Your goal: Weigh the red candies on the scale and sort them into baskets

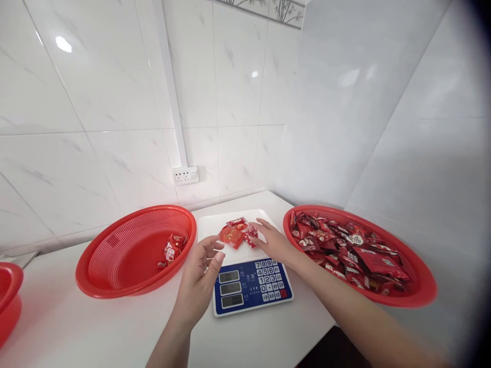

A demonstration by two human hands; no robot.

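Note:
A small pile of red snack packets (231,235) lies on the white pan (209,223) of a digital scale with a blue panel (251,286). My right hand (273,244) reaches over the pan from the right, fingers apart, beside a red-and-white patterned packet (251,236); whether the fingertips touch it is hard to see. On the other side, my left hand (201,278) hovers by the scale's left edge, fingers loosely curved and apart, with nothing in it. The digits on the scale's displays are too faint to read.
To the left stands a red mesh basket (132,291) with a few red packets (174,249) at its right side. A second red basket (425,286), heaped with packets, is on the right. Another red basket (9,291) enters at the far left. A wall socket (185,175) sits behind.

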